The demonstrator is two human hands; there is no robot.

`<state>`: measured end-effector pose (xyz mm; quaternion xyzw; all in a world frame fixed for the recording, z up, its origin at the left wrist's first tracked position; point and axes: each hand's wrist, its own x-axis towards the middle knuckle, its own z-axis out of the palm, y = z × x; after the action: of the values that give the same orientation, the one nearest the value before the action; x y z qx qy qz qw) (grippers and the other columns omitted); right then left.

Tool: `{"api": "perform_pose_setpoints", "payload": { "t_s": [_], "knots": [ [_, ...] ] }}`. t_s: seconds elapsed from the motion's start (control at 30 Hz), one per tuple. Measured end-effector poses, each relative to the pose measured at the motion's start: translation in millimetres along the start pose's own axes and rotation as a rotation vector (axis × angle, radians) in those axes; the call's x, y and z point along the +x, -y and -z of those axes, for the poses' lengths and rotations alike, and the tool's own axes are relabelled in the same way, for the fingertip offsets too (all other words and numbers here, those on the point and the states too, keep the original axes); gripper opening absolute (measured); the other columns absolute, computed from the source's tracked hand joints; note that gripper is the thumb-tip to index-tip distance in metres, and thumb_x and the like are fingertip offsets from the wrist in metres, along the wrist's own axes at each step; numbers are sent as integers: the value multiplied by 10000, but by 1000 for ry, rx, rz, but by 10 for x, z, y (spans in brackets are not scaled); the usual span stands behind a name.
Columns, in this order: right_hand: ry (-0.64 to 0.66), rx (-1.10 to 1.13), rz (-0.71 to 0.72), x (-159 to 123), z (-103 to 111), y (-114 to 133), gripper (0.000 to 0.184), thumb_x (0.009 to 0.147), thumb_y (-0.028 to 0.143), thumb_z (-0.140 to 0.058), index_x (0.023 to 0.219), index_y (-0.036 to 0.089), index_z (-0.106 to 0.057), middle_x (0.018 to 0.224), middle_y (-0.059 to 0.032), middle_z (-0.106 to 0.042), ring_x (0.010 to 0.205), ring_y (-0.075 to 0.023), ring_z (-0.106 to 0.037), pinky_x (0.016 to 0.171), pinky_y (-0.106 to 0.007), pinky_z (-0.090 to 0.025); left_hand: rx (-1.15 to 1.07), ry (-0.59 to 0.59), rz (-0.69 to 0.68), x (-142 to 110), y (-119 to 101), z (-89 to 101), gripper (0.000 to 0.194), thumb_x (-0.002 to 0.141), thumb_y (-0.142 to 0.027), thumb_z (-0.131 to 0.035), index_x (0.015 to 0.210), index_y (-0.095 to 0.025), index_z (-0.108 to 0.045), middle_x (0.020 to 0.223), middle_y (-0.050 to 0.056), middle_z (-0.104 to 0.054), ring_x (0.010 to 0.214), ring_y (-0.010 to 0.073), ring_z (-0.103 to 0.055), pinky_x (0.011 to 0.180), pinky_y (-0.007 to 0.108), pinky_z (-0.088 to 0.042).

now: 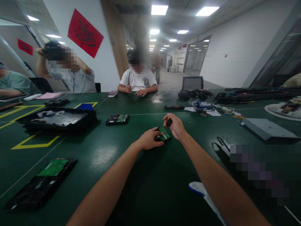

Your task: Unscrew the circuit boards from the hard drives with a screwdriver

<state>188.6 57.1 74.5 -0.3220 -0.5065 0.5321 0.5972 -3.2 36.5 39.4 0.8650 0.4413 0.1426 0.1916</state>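
A hard drive (166, 133) with a green circuit board facing up lies on the dark green table in front of me. My left hand (150, 139) grips it from the left, fingers over its far edge and thumb along the near side. Above its far right corner, my right hand (176, 126) is closed around a small screwdriver (169, 121) with a black and yellow handle. The screwdriver's tip is too small to make out, so I cannot tell whether it touches the board.
A second hard drive (117, 119) and a black tray (58, 117) lie to the left. A drive in a black caddy (44, 179) is near left. Rightward are a dark cylindrical tool (175, 107), a grey metal box (270, 128) and a white-blue cloth item (198, 187). A person (138, 80) sits opposite.
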Motion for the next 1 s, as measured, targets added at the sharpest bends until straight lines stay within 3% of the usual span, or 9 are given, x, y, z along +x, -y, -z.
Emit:
{"api": "perform_pose_setpoints", "payload": {
  "t_s": [0.2,0.33,0.6,1.0],
  "knots": [
    [-28,79,-14,-8,35,20,534,881,740,-569,693,241,-588,551,42,-439,496,-133,-425,557,-302,-422,6,4,-17,-8,-23,17,697,841,-612,-720,1414,-221,-656,1656,173,-402,1488,384,-447,1193,477,-393],
    [-8,75,-25,-7,57,44,580,880,787,-504,736,239,-631,580,29,-463,518,-142,-450,573,-312,-441,11,8,-36,4,-13,8,689,844,-601,-720,1419,-226,-652,1652,161,-414,1503,375,-427,1196,459,-393],
    [-85,84,-32,31,63,-11,448,775,657,-761,765,233,-618,673,21,-592,600,-144,-559,662,-318,-525,5,6,-19,3,-15,6,694,842,-616,-716,1425,-246,-649,1665,139,-397,1495,374,-438,1202,461,-386],
    [-89,41,27,62,164,-3,345,826,570,-707,804,229,-661,644,36,-588,596,-140,-581,724,-326,-543,21,15,-39,-4,-9,10,699,854,-618,-701,1433,-231,-638,1649,143,-424,1517,366,-407,1213,448,-372]
  ]
}}
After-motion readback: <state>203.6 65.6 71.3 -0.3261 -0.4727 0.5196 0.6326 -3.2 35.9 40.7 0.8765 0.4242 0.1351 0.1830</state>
